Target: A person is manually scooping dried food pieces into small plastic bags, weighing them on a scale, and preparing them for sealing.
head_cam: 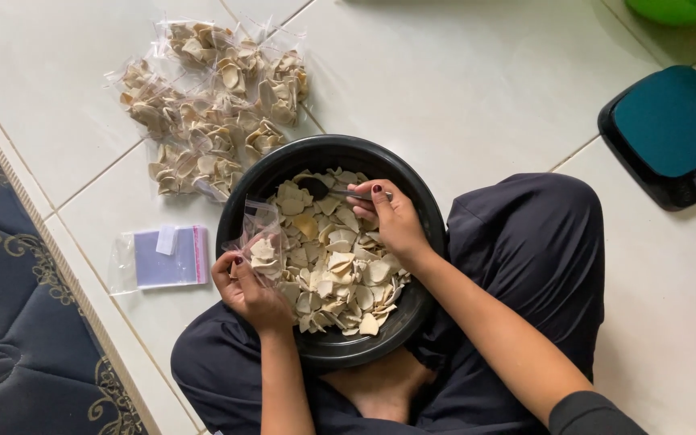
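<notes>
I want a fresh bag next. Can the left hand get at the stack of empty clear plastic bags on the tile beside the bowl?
Probably not yet: the stack of empty clear plastic bags lies unobstructed near the left hand, but that hand holds a small clear bag.

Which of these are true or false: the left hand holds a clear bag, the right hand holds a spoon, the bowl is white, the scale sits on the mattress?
1. The left hand holds a small clear plastic bag. True.
2. The right hand holds a metal spoon. True.
3. The round bowl of pale crackers is white. False: it is black.
4. The teal-topped scale sits on the mattress. False: it sits on the white tiled floor.
</notes>
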